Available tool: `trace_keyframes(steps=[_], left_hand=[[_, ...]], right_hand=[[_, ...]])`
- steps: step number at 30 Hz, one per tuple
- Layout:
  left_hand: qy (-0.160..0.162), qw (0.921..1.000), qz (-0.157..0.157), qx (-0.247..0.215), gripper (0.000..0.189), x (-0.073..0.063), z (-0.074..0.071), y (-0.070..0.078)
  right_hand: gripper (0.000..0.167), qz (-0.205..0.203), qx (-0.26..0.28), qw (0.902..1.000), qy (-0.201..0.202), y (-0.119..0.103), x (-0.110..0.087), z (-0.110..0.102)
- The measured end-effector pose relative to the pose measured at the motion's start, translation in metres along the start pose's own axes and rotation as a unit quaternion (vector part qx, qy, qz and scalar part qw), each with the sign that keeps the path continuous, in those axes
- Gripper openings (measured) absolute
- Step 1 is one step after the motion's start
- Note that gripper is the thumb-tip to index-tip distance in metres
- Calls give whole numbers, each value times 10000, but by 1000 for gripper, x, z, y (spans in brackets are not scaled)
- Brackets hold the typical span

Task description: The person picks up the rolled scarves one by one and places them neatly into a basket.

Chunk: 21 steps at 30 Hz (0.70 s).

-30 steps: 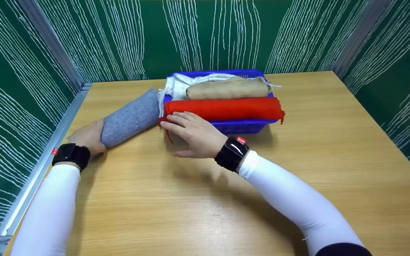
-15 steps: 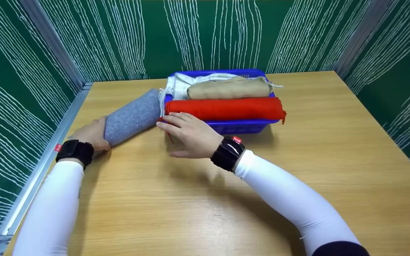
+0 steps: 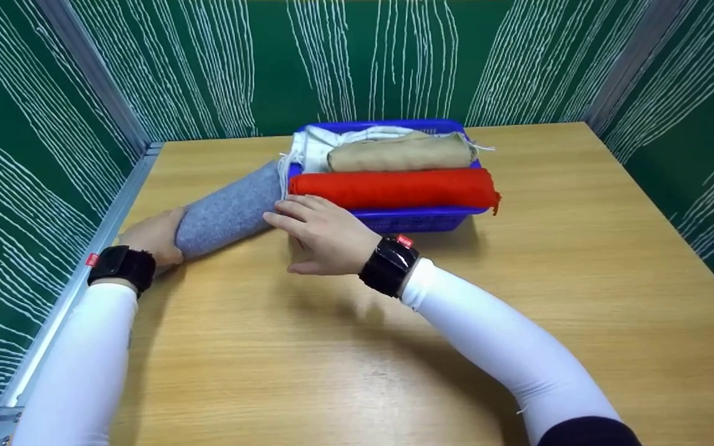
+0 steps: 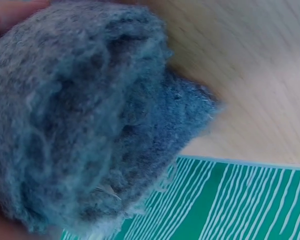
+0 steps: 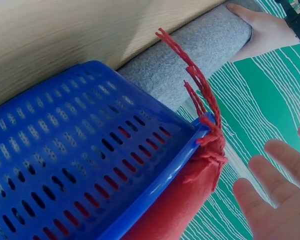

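My left hand (image 3: 154,236) grips the near end of a grey rolled scarf (image 3: 230,209), which lies slanted on the table with its far end against the basket's left side. Its fuzzy, layered end (image 4: 85,115) fills much of the left wrist view. My right hand (image 3: 329,238) hovers at the front left corner of the blue basket (image 3: 416,221), fingers extended and holding nothing. Beside it lies a red rolled scarf (image 3: 394,188) along the basket's front rim. In the right wrist view, red fringe (image 5: 207,105) hangs over the rim, apart from the fingers.
Behind the red roll, a tan rolled cloth (image 3: 400,153) and a white fringed cloth (image 3: 313,148) lie in the basket. Green walls with white lines (image 3: 419,62) enclose the wooden table (image 3: 357,371). A metal rail (image 3: 59,316) runs along the left edge.
My right hand has drifted slightly left along the basket's corner, now covering the red fringe there. The grey roll has shifted a little, its far end sitting slightly nearer me.
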State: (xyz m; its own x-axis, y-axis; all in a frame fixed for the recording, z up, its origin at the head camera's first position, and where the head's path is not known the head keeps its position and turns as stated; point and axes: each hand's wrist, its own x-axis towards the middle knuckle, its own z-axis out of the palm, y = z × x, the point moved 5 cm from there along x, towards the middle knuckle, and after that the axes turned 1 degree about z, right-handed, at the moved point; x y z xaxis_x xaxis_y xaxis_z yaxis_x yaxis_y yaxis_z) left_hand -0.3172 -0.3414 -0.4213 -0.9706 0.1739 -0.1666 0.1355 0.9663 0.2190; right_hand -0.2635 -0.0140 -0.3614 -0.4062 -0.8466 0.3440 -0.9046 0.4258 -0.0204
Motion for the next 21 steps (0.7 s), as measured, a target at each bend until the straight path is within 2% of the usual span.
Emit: trace_keyframes(steps=[12, 21], left_hand=[[84, 9998, 206, 19, 94, -6, 1, -3], [94, 9996, 201, 149, 93, -10, 0, -1]], right_hand=[[88, 43, -105, 9996, -254, -6, 5, 5], [90, 103, -169, 9992, -352, -9, 10, 11]])
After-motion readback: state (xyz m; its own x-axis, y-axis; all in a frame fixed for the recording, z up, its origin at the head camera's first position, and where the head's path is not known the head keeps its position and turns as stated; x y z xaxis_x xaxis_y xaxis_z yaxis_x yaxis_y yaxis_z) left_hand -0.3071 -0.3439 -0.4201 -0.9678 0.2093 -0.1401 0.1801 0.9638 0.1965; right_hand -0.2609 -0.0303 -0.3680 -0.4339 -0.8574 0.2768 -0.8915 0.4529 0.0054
